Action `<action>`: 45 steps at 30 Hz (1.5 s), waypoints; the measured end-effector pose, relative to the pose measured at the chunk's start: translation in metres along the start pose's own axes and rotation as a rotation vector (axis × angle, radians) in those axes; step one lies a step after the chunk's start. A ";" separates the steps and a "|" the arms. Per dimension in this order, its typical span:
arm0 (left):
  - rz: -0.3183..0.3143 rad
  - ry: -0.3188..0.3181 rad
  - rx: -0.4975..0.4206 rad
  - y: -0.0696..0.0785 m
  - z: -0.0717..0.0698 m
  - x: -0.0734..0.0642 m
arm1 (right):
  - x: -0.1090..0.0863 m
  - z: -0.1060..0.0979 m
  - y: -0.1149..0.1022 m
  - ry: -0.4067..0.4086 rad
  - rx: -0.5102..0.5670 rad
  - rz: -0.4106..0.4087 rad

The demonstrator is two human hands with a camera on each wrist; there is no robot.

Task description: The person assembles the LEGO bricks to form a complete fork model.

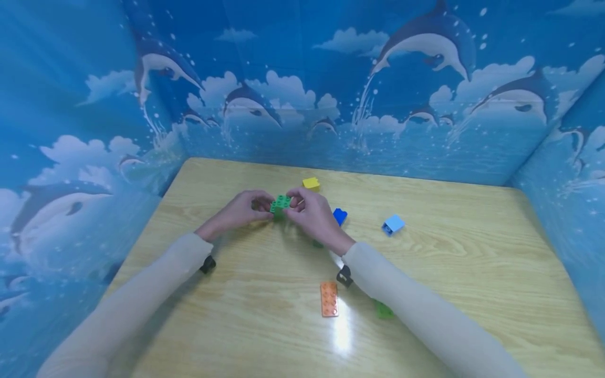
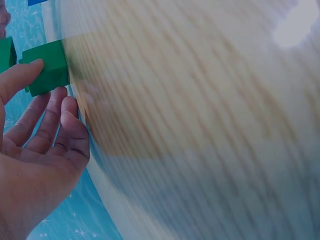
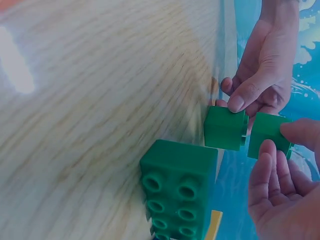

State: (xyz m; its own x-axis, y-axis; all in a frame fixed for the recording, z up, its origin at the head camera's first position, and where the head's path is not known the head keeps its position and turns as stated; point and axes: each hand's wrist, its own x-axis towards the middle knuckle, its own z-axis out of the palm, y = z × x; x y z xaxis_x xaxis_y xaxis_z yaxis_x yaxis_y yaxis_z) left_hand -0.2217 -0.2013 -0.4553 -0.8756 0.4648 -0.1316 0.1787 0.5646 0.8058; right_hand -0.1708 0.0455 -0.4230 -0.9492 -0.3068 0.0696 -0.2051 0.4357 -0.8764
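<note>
- Pinching with thumb and fingers, the left hand (image 1: pixel 243 210) grasps the left green brick (image 3: pixel 222 130), held up over the table (image 1: pixel 236 325) toward its far side.
- Right hand (image 1: pixel 313 214) likewise grasps the right green brick (image 3: pixel 265 136), just beside the left one; whether the two touch is hard to tell.
- Fingers cover part of both bricks, and the left wrist view cuts off the right brick at its edge.
- Studs on the left brick point toward the right brick in the right wrist view; the right brick's studs face its own hand. Their long axes cannot be made out.
- Low in that view, a larger green brick (image 3: pixel 180 192) turns its studs to the camera, long axis running up the picture, lower end cut off.
- Partly hidden: a blue brick (image 1: pixel 339 216) behind the right hand, and a light green piece (image 1: pixel 384 310) by the right sleeve (image 1: pixel 406 299).
- Orange plate (image 1: pixel 329 300): fully visible, long axis pointing away from the person.
</note>
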 end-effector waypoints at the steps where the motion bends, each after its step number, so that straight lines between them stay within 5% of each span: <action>1: -0.001 -0.001 0.000 0.000 0.000 0.000 | 0.002 0.000 0.000 0.002 -0.003 0.007; 45: 0.061 0.007 -0.060 -0.004 -0.003 -0.004 | 0.021 0.003 0.002 -0.106 0.060 0.029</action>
State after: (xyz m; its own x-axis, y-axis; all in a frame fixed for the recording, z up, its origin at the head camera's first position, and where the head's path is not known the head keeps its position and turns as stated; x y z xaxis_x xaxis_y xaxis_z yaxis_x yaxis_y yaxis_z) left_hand -0.2200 -0.2076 -0.4559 -0.8671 0.4921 -0.0769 0.2052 0.4936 0.8451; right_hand -0.1905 0.0371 -0.4245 -0.9235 -0.3836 -0.0038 -0.1603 0.3949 -0.9046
